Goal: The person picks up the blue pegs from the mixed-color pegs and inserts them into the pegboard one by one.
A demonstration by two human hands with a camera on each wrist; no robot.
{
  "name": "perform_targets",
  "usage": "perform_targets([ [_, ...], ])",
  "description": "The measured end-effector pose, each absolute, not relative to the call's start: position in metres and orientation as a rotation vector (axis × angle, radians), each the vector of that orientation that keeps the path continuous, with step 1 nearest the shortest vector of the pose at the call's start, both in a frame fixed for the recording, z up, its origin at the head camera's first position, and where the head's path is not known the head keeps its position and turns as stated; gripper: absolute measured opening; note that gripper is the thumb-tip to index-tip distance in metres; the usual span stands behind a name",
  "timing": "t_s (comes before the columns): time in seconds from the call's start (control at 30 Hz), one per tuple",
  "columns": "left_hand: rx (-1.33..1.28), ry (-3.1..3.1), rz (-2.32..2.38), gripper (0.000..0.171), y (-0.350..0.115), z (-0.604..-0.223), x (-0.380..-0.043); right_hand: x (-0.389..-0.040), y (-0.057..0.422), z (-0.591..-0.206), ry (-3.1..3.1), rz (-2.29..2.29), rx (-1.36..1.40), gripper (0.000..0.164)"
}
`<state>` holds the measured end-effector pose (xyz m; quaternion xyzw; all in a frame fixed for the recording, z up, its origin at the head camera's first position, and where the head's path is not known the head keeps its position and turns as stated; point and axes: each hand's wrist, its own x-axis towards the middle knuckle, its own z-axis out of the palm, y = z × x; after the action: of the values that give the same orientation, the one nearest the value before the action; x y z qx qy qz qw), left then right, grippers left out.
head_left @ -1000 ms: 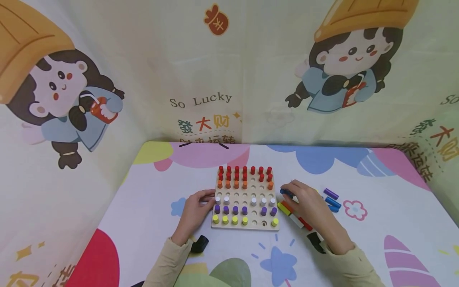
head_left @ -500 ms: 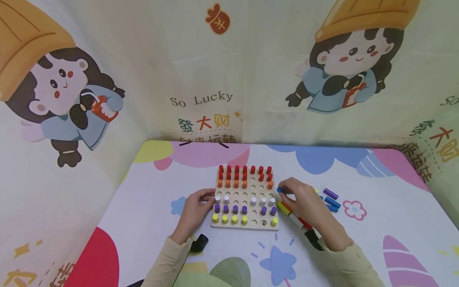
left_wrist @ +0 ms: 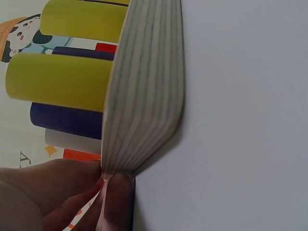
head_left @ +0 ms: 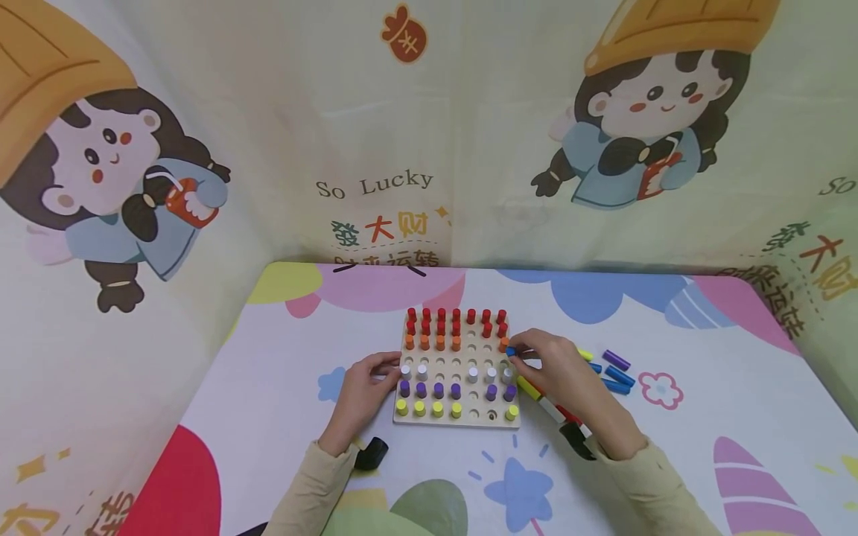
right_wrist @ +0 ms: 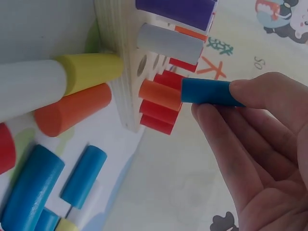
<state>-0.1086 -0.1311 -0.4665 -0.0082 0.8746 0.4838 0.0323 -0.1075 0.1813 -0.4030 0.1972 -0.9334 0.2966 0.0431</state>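
Note:
A wooden pegboard [head_left: 456, 423] lies on the table with rows of red, orange, white, purple and yellow pegs upright in it. My left hand [head_left: 365, 391] holds the board's left edge; the left wrist view has its fingertips [left_wrist: 119, 192] right against the layered side. Between thumb and fingers, my right hand [head_left: 563, 372] pinches a blue peg [right_wrist: 207, 91]. That peg is over the board's right edge, beside the end orange peg [right_wrist: 161, 94] and near a row of bare holes [right_wrist: 142, 65].
Loose blue pegs [head_left: 620, 377] and a purple peg [head_left: 617, 359] lie right of the right hand. Closer to the board are loose yellow [right_wrist: 91, 72], white [right_wrist: 29, 89] and orange [right_wrist: 72, 109] pegs. A patterned cloth wall [head_left: 462, 149] rises behind the table.
My right hand has moved left with the blue peg, from beside the board to over its right edge. The left hand stays at the left edge.

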Motion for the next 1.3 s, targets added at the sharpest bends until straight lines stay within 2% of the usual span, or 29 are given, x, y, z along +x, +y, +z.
perform_targets([
  [1.3, 0.009, 2.709, 1.494, 0.031, -0.13, -0.464, -0.105, -0.121, 0.16, -0.392, -2.879, 1.083, 0.807, 0.023],
])
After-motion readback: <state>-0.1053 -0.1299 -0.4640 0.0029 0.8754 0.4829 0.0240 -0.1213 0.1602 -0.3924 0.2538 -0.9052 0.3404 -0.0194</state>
